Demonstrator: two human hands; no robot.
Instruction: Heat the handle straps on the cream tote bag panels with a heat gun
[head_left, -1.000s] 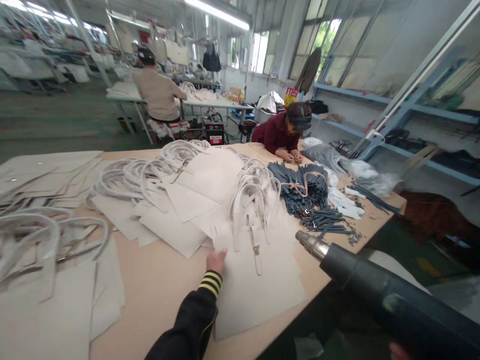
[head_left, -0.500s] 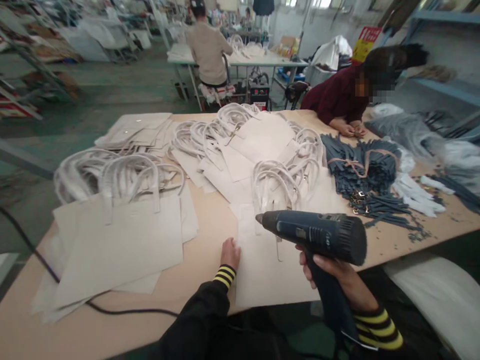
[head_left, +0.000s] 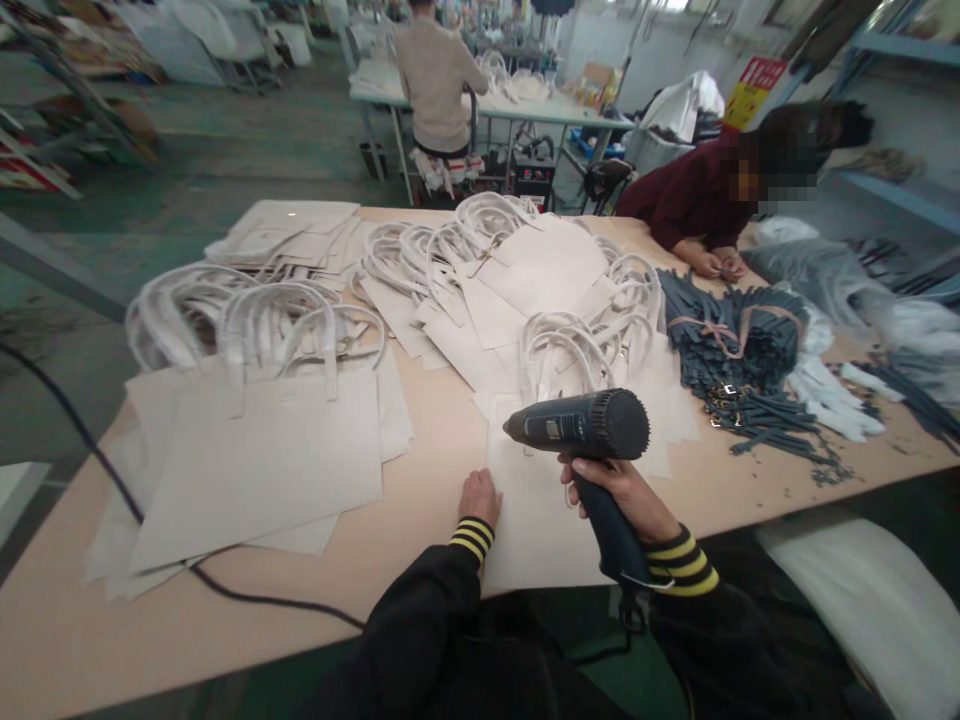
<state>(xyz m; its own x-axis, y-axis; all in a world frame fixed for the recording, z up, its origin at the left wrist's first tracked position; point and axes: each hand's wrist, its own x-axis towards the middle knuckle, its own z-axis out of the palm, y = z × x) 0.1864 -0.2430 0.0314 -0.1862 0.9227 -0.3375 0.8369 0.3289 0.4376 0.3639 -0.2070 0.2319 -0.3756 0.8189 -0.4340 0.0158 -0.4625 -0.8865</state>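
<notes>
In my right hand [head_left: 619, 490] is a dark blue heat gun [head_left: 577, 425], its fingers wrapped round the handle and the nozzle pointing left. The gun hangs over a cream bag panel [head_left: 536, 530] at the table's front edge and hides part of it. My left hand [head_left: 480, 497] rests on the panel's left edge, fingers bent together; whether they pinch the edge cannot be made out. White looped handles [head_left: 562, 350] lie just beyond the gun.
Cream bags with handles [head_left: 262, 460] are stacked on the left, more pieces [head_left: 551, 265] behind. Dark straps [head_left: 735, 330] lie at right, near a person leaning on the table [head_left: 690, 210]. A black cord [head_left: 277, 602] crosses the front left.
My right hand and the heat gun have moved left and slightly up, the gun now seen more from its back end. My left hand stays at the panel's edge. The whole view has shifted slightly.
</notes>
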